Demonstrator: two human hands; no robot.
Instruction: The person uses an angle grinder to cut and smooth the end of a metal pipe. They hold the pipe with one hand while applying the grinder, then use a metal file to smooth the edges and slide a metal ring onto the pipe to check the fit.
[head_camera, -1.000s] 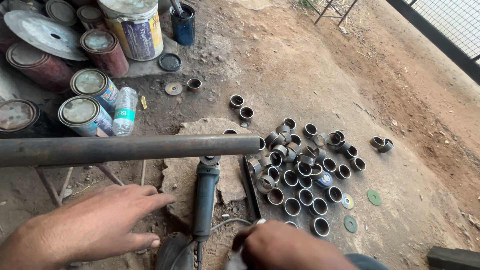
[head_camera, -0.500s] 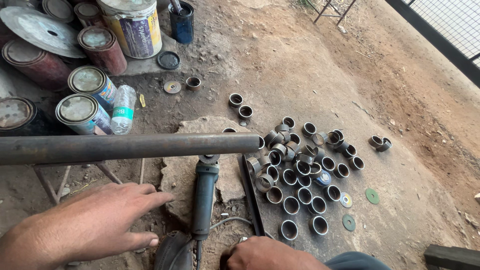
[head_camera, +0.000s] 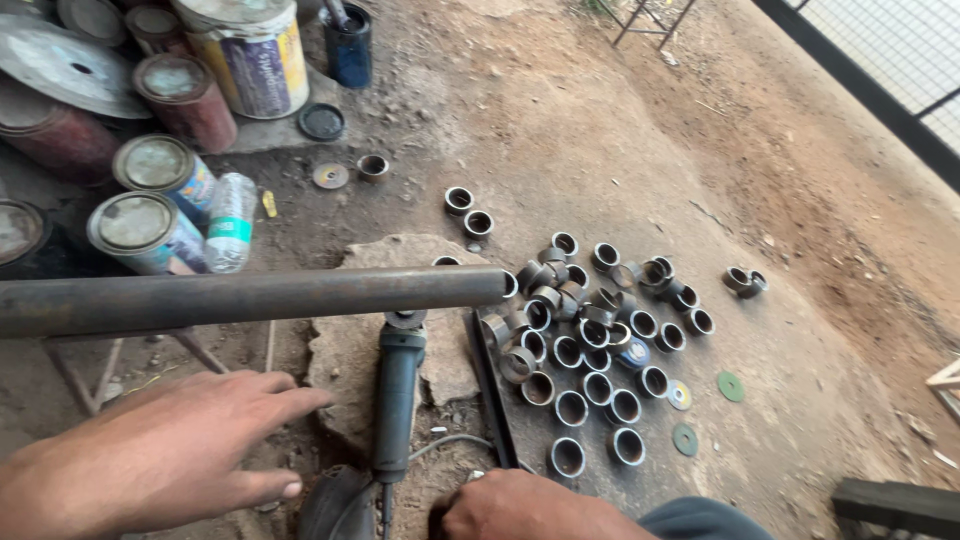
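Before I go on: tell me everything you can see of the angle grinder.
The angle grinder lies on a flat stone, dark teal body lengthwise, head away from the person, under the end of a rusty steel pipe. Its cable trails toward the right hand. Neither hand touches it; the left hand is spread beside it.

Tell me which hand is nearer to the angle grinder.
Right. The right hand sits at the bottom edge, just beside the rear end of the angle grinder. The left hand lies open farther left, its fingertips short of the grinder body.
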